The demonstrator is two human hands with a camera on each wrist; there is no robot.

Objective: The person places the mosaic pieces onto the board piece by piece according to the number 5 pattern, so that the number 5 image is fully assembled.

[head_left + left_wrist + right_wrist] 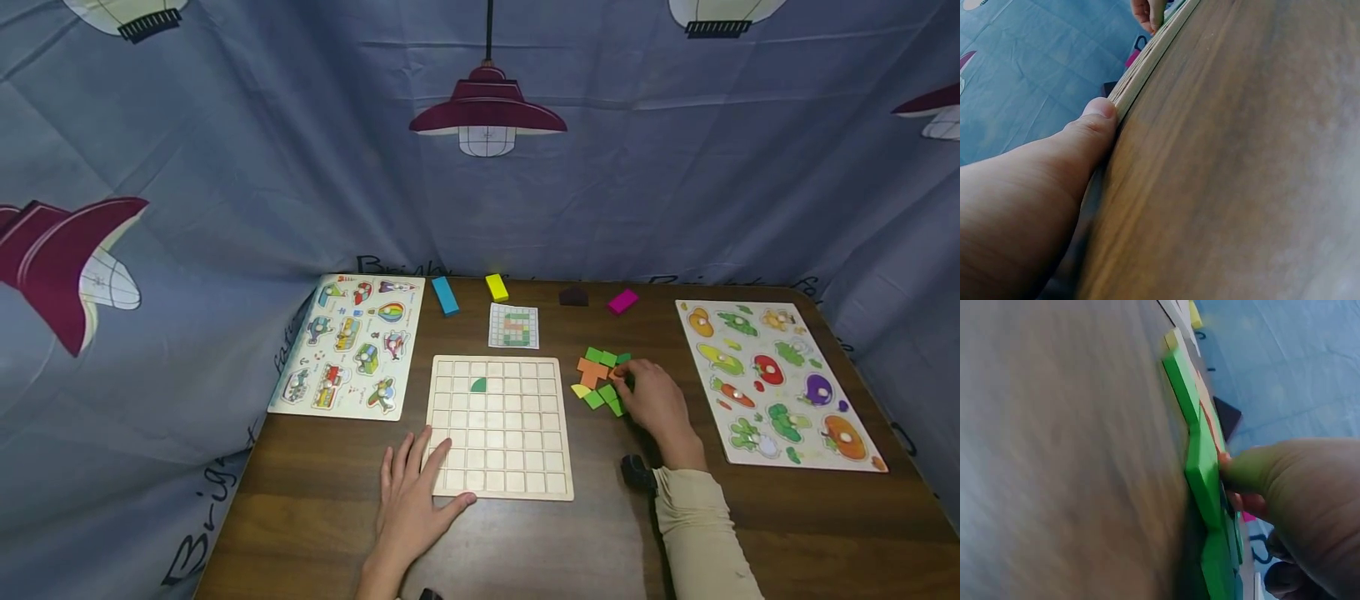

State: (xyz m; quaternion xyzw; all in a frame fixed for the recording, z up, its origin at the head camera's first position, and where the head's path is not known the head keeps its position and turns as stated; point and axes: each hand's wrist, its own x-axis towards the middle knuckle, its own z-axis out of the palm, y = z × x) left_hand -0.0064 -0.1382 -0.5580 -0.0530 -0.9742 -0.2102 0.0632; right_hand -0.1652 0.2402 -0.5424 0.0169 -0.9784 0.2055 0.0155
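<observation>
My left hand [412,500] lies with spread fingers at the lower-left corner of a pale wooden grid board [517,433]; in the left wrist view its thumb [1100,109] presses the board's edge. One dark green quarter-round piece [478,385] sits in a cell near the board's top. To the right of the board, my right hand [660,404] pinches a small orange piece [1225,460] between thumb and fingers. Around it lie several flat green pieces [593,399], orange pieces [590,367] and a yellow piece [580,390].
A small pattern card [513,326] lies behind the board. Blue [446,296], yellow [497,287], black [573,297] and magenta blocks [622,302] line the back. Picture puzzle boards flank the area, vehicles [345,304] left, vegetables [750,392] right.
</observation>
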